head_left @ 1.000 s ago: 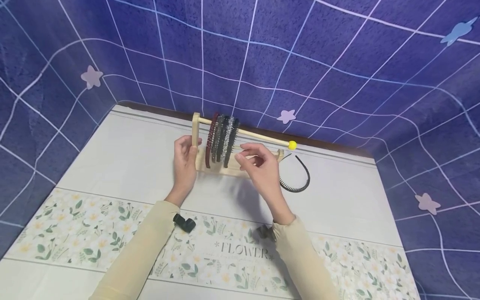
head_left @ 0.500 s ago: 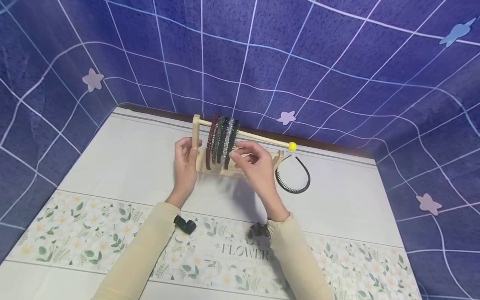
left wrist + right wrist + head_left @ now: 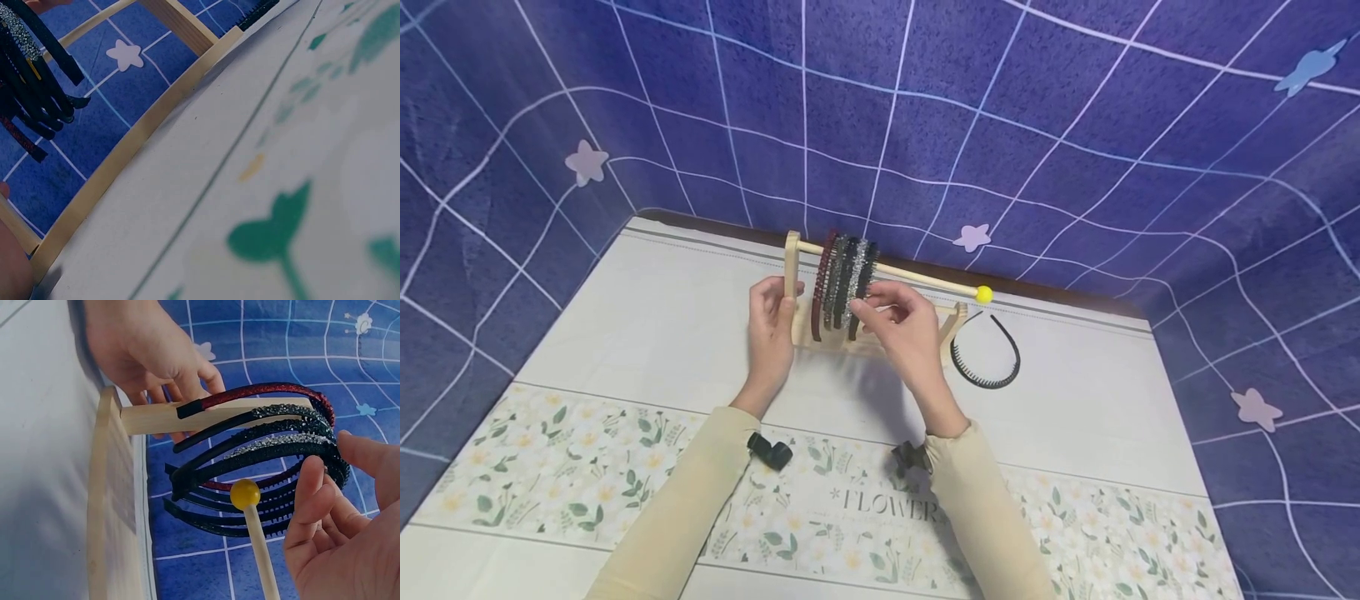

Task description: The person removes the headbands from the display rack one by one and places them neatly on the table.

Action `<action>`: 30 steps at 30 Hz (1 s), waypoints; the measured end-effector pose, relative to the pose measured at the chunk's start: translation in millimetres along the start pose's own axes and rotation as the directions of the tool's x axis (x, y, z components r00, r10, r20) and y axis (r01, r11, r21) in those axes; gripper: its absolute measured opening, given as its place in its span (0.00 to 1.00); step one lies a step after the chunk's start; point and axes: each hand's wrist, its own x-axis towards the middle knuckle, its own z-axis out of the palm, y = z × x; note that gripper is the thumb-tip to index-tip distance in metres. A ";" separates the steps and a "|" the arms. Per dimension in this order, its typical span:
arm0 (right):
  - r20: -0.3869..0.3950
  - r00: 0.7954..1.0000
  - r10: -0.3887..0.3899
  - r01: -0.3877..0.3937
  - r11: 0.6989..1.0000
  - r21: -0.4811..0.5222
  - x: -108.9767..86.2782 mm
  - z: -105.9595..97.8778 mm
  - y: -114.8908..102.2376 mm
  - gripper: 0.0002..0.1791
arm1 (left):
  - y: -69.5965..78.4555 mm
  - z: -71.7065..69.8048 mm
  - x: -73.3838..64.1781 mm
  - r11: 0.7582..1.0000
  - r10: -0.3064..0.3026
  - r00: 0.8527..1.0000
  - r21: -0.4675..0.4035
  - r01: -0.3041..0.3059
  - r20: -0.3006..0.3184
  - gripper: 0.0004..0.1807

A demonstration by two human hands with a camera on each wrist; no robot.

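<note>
In the head view my left hand grips the left upright of a wooden headband stand. Several headbands hang bunched on its upper rod, dark red at the left, then black and glittery silver ones. My right hand is at the right side of the bunch. Its thumb and fingertips pinch the edge of an outer black headband, as the right wrist view shows. The rod ends in a yellow ball, below the bunch in that view. The left wrist view shows the hanging headband ends.
A loose black toothed headband lies on the table just right of the stand. The white tabletop has a floral band across its front. A blue curtain with a wavy grid rises close behind the stand.
My right hand has moved left along the rod to the headbands, uncovering more of the loose headband and the stand's right end. My left hand has stayed on the upright.
</note>
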 end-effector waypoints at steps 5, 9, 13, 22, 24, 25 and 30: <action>0.004 1.000 -0.004 0.004 1.000 0.005 1.1 0.4 1.6 0.14 | 0.1 0.7 0.4 1.000 0.002 1.000 0.000 -0.002 0.006 0.18; 0.008 1.000 -0.006 0.006 1.000 0.012 1.1 1.0 1.0 0.12 | -0.4 0.7 0.7 1.000 -0.001 1.000 -0.007 0.001 0.002 0.17; 0.016 1.000 -0.002 0.002 1.000 0.020 1.2 1.3 0.2 0.11 | 0.3 0.6 -0.1 1.000 0.003 1.000 -0.006 -0.003 -0.002 0.17; 0.017 1.000 -0.009 0.008 0.999 0.051 1.7 -2.1 0.1 0.10 | 0.5 1.2 -0.7 1.000 0.016 1.000 -0.004 -0.016 -0.001 0.17; 0.015 1.000 -0.011 0.010 0.998 0.054 1.2 -3.8 -1.6 0.10 | 0.4 1.2 -0.6 1.000 0.019 1.000 0.000 -0.019 -0.002 0.17; 0.013 1.000 -0.009 0.009 0.999 0.054 1.0 -4.7 -2.2 0.10 | 0.0 1.2 -0.6 1.000 0.019 1.000 0.003 -0.019 -0.002 0.17; 0.001 1.000 0.003 -0.003 0.997 0.078 -0.4 -8.6 -5.6 0.09 | -0.4 1.4 -0.5 1.000 0.019 1.000 0.006 -0.019 -0.010 0.17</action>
